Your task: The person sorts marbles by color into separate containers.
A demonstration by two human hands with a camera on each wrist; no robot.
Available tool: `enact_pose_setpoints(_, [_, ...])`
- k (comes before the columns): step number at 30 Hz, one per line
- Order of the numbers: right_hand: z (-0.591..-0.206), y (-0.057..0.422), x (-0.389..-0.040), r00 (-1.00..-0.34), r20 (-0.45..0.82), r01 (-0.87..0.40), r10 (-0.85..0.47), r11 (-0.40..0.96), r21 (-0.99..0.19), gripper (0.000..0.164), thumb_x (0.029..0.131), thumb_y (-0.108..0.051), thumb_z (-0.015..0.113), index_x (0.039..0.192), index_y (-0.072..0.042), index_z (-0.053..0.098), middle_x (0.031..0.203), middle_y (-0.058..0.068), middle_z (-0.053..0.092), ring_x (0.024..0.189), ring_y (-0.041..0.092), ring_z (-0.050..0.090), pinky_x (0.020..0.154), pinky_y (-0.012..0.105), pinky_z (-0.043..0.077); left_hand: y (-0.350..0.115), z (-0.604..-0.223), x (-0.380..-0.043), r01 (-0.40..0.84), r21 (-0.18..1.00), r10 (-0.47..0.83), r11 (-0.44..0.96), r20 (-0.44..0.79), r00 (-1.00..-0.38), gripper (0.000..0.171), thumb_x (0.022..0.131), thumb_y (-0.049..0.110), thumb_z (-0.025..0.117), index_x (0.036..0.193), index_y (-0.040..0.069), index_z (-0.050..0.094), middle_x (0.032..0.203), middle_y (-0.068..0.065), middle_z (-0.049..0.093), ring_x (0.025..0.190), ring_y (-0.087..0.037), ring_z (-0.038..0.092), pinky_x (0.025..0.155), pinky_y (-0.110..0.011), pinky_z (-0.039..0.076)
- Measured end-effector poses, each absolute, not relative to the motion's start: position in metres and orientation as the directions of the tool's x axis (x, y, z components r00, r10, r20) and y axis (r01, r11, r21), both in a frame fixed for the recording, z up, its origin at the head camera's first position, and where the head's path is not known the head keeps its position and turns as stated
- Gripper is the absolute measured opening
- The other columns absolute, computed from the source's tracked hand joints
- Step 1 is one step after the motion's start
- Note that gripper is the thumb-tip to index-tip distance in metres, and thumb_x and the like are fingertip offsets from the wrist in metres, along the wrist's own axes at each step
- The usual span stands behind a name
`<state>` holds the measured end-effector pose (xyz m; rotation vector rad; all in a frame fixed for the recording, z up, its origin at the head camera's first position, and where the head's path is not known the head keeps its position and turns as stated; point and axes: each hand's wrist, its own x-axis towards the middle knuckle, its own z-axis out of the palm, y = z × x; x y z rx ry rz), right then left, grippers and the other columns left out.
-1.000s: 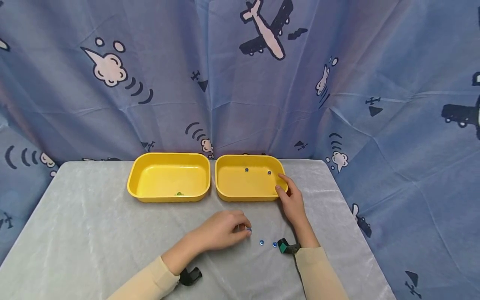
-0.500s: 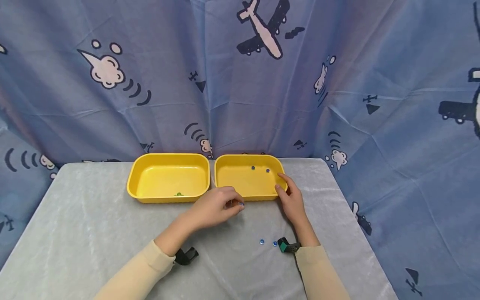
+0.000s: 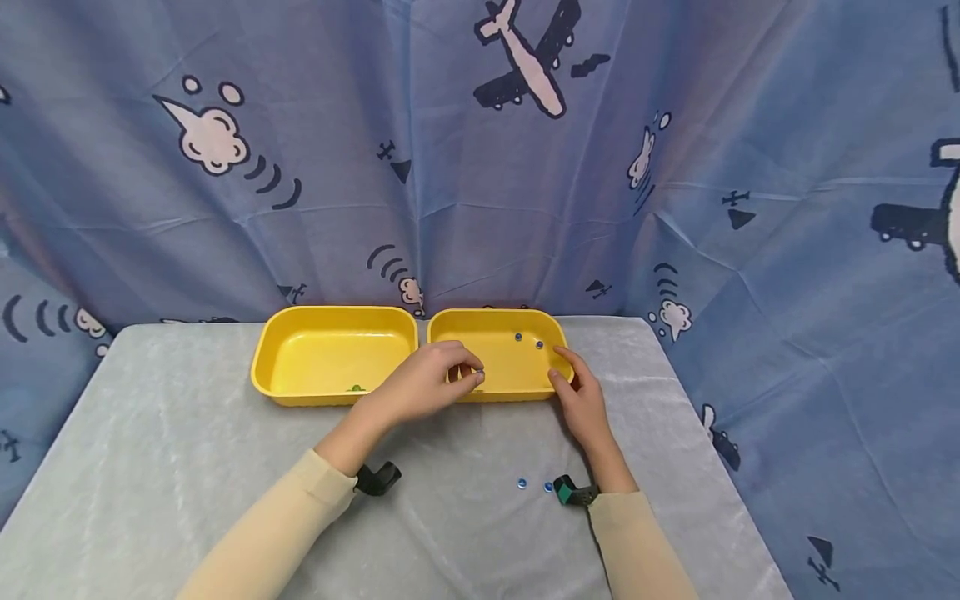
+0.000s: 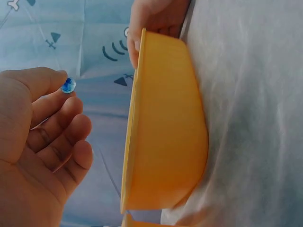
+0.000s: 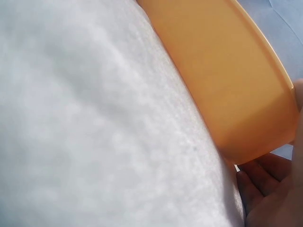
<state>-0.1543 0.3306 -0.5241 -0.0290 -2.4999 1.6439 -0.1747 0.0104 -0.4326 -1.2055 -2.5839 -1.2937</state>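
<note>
Between thumb and forefinger my left hand (image 3: 427, 379) pinches a clear glass marble with blue inside (image 4: 68, 85). That hand is over the near left part of the right yellow tub (image 3: 510, 396), above its rim. My right hand (image 3: 583, 404) grips the right end of this tub, thumb and forefinger at the rim. In the right wrist view, its other fingers (image 5: 258, 182) lie against the tub's outer end. Two blue marbles, one (image 3: 518, 337) left of the other (image 3: 539, 344), lie inside the tub near the back right.
A second yellow tub (image 3: 260, 375) stands to the left, with something small and green (image 3: 357, 387) by its near wall. Two more blue marbles, one (image 3: 522, 483) beside the other (image 3: 548, 487), lie on the grey cloth near the right wrist. A blue curtain (image 3: 337, 167) hangs behind.
My left hand has lifted the marble from the cloth and carried it up and away, over the right tub. One marble inside the tub has rolled right. My right hand keeps its grip.
</note>
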Motion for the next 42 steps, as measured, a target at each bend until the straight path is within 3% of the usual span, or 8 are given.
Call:
enact_pose_setpoints(11, [-0.524,0.328,-0.154,-0.989,0.103,-0.048,0.106,0.428,-0.902,0.050,0.114,-0.025,0.060,0.162,-0.015,0.053,0.171,0.007,0.043,0.158,0.027,0.039,0.129,0.049,0.033,0.018,-0.432,-0.198,0.590,0.699,0.595,0.404,0.288,-0.750,0.016,0.106,0.023,0.075,0.113,0.011,0.082,0.092,0.006,0.070,0.085,-0.012,0.061,0.077,-0.029,0.056])
enact_pose_setpoints(42, [-0.526,0.328,-0.155,-0.984,0.145,-0.084,0.108,0.435,-0.896,0.046,0.113,-0.023,0.061,0.158,-0.013,0.057,0.167,0.008,0.049,0.154,0.025,0.044,0.128,0.050,0.036,0.040,-0.437,-0.232,0.623,0.631,0.616,0.462,0.278,-0.737,0.017,0.107,0.020,0.073,0.115,0.008,0.082,0.094,0.001,0.072,0.086,-0.017,0.065,0.083,-0.031,0.056])
